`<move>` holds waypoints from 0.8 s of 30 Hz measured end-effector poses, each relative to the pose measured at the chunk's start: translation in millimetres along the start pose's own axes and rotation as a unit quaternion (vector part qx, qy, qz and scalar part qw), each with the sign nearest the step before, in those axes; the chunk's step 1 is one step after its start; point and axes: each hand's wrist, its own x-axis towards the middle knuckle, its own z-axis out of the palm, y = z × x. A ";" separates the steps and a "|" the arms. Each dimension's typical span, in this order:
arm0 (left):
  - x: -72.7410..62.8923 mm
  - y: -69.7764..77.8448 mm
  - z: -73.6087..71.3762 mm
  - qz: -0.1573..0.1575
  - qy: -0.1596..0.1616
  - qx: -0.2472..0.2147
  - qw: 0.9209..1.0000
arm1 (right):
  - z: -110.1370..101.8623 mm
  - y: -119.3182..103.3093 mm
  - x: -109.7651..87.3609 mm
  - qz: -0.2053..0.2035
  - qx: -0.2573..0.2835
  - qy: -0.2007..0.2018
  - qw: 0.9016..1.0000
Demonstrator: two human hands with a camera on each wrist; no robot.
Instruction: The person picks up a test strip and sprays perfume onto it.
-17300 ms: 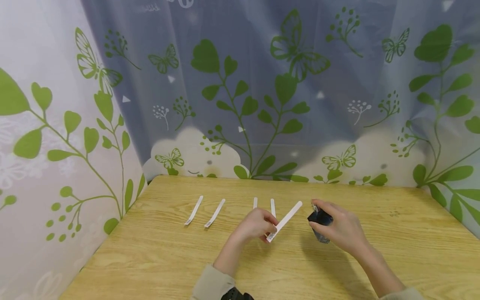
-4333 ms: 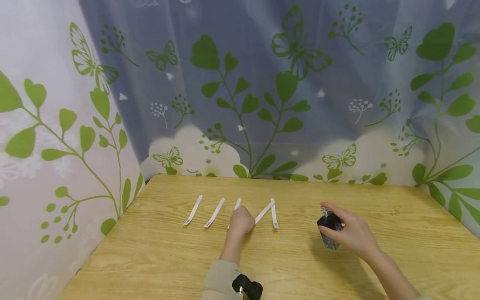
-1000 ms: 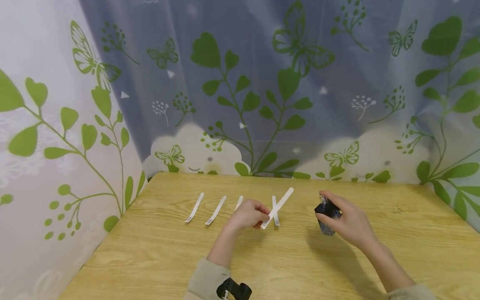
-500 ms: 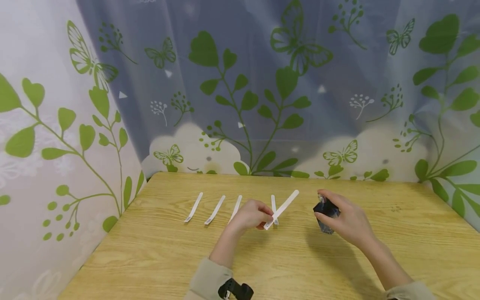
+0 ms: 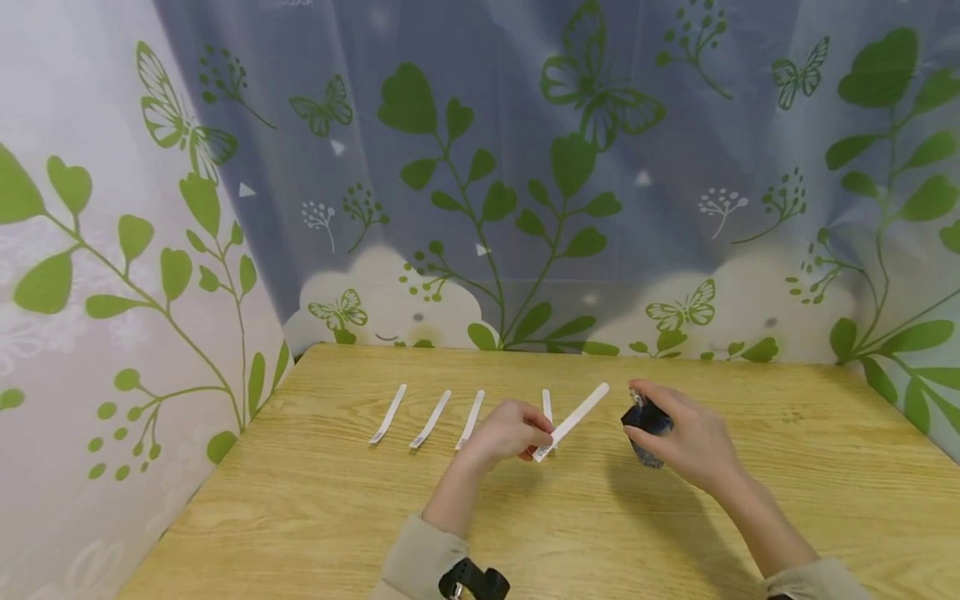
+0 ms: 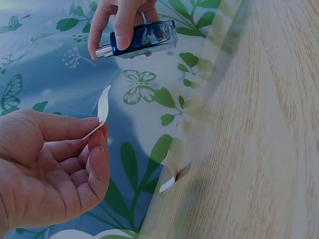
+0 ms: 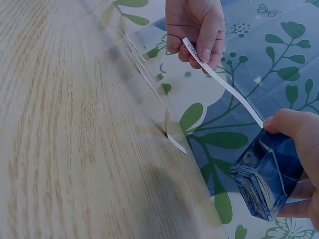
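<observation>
Between thumb and fingers my left hand [image 5: 506,433] pinches a white paper scent test strip [image 5: 576,418] by its printed end. The strip's free, rounded end points up and right. My right hand [image 5: 693,437] grips a dark blue glass perfume bottle [image 5: 641,421], its index finger on the silver spray top [image 6: 104,50]. In the head view, a small gap parts the nozzle from the strip's tip. Below the held strip lies another test strip [image 5: 547,404], partly covered. On the left wrist view, the held strip [image 6: 103,107] looks slightly bent.
Left of my left hand, three more white strips lie spaced out: a far-left strip [image 5: 388,414], a middle strip [image 5: 431,420] and a nearer strip [image 5: 471,420]. The wooden table [image 5: 300,517] ends at a patterned curtain [image 5: 517,292].
Since 17.3 s ago, a strip has been laid third from left; my left hand has lifted another. Lately that strip moved right and the bottle slightly left, narrowing the gap.
</observation>
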 end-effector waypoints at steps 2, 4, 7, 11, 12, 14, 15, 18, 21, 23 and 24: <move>0.1 -0.4 0.4 0.000 -0.002 0.001 1.000 | 1.2 -0.4 -0.2 -0.007 -0.005 0.009 1.000; -0.2 -0.7 0.6 0.000 -0.004 0.001 1.000 | 2.6 -0.6 -0.4 -0.016 -0.011 0.020 1.000; -0.4 -0.8 1.0 -0.001 -0.005 -0.002 1.000 | 3.8 -0.9 -0.3 -0.024 -0.019 0.033 0.999; -0.5 -0.1 1.7 -0.001 -0.007 -0.005 1.000 | 2.8 -2.0 -0.9 -0.017 -0.022 0.030 0.999; -0.5 0.2 1.9 -0.001 -0.008 -0.005 1.000 | 2.3 -2.4 -1.1 -0.013 -0.023 0.026 0.999; -0.8 0.8 2.4 -0.001 -0.009 -0.004 1.000 | 1.3 -3.0 -1.4 -0.006 -0.024 0.020 1.000; -1.1 1.3 2.5 -0.001 -0.009 -0.004 1.000 | 0.9 -3.3 -1.5 -0.002 -0.024 0.017 1.000; -1.3 1.8 2.7 -0.003 -0.008 -0.002 1.000 | 0.2 -3.8 -1.0 0.006 -0.024 0.013 1.000; -0.7 1.8 2.6 -0.004 -0.006 -0.003 1.000 | 0.7 -3.6 -0.8 0.010 -0.027 0.015 0.999; -0.2 1.3 3.0 -0.005 -0.006 -0.005 1.000 | 0.5 -3.4 -0.9 0.010 -0.029 0.017 0.999; 0.0 1.0 3.2 -0.004 -0.005 -0.006 1.000 | 0.5 -3.1 -1.2 0.011 -0.030 0.017 0.999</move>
